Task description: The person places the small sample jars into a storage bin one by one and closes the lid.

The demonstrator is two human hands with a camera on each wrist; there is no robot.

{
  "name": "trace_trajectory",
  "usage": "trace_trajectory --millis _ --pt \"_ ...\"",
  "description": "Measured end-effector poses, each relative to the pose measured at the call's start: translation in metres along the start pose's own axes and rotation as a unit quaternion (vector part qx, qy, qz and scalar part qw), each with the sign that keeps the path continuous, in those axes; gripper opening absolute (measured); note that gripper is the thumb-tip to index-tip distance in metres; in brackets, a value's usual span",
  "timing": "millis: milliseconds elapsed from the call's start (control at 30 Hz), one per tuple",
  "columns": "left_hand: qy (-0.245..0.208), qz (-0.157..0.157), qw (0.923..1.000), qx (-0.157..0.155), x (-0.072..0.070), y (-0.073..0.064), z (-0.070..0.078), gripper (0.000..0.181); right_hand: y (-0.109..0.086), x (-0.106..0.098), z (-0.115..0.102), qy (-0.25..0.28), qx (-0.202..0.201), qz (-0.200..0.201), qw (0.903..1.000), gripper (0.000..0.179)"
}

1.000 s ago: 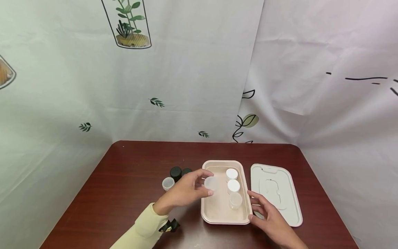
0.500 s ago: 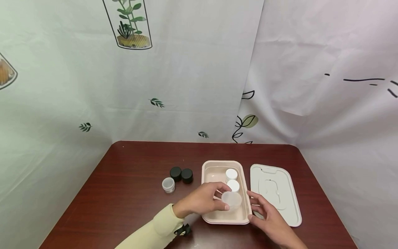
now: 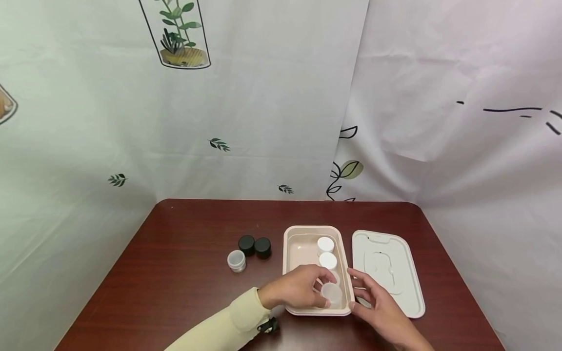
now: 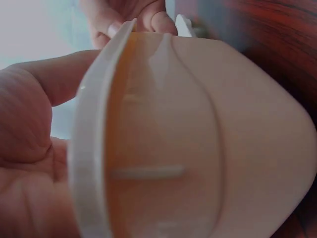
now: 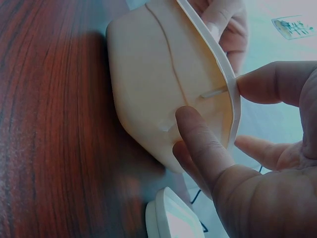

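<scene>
My left hand (image 3: 300, 287) pinches a translucent round jar (image 3: 331, 293) between thumb and fingers, low inside the near right corner of a beige plastic box (image 3: 285, 253). Partly hidden by those fingers, another translucent jar (image 3: 336, 277) stands just behind. Farther back in the same row are a white-capped jar (image 3: 328, 261) and a second white-capped jar (image 3: 325, 245). My right hand (image 3: 377, 307) holds the box's right side. In the right wrist view, its fingertips (image 5: 190, 119) lie against the outer wall below the rim, while other digits touch the rim. The box wall hides the jars in both wrist views.
The box's pale lid (image 3: 388, 270) lies flat on the dark red table (image 3: 189, 292), right of the box. To the left stand two black-capped jars, one black-capped jar (image 3: 247, 244) beside another black-capped jar (image 3: 263, 247), with a translucent jar (image 3: 236, 261) in front. Patterned cloth hangs behind.
My left hand has carried the translucent jar from the box's left side rightward and toward me, down into the near right corner. The right hand has stayed at the box's right edge.
</scene>
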State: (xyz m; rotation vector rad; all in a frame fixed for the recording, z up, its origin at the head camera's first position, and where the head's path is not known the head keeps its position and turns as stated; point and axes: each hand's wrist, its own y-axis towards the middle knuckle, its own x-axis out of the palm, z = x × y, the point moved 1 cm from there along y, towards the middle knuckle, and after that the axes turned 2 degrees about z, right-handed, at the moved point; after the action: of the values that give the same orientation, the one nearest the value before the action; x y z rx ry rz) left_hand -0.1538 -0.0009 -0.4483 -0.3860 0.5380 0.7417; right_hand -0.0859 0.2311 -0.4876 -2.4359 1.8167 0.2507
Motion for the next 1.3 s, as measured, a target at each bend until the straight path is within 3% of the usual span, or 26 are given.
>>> trace_trajectory --millis 200,467,667,800,967,1300 --pt "0.08 -0.006 0.9962 0.033 0.005 0.005 0.001 0.042 0.0 0.0 0.0 0.002 -0.006 0.0 1.0 0.07" --pt "0.186 -0.005 0.9784 0.089 0.012 0.012 0.001 0.049 0.0 0.0 0.0 0.003 -0.014 0.001 0.9999 0.069" --pt "0.254 0.006 0.9639 0.078 0.02 0.014 0.003 0.052 0.0 -0.001 0.001 0.006 -0.014 -0.001 0.9999 0.07" --pt "0.277 0.015 0.9581 0.072 0.022 0.013 0.004 0.055 -0.001 -0.001 0.001 0.006 -0.016 0.001 0.9998 0.07" --pt "0.272 0.024 0.9601 0.06 0.021 0.012 0.005 0.058 -0.002 -0.001 0.0 0.004 -0.017 0.003 0.9998 0.07" --pt "0.168 0.05 0.9838 0.036 0.007 0.005 0.007 0.054 -0.003 0.0 -0.001 0.002 -0.017 0.01 0.9998 0.07"
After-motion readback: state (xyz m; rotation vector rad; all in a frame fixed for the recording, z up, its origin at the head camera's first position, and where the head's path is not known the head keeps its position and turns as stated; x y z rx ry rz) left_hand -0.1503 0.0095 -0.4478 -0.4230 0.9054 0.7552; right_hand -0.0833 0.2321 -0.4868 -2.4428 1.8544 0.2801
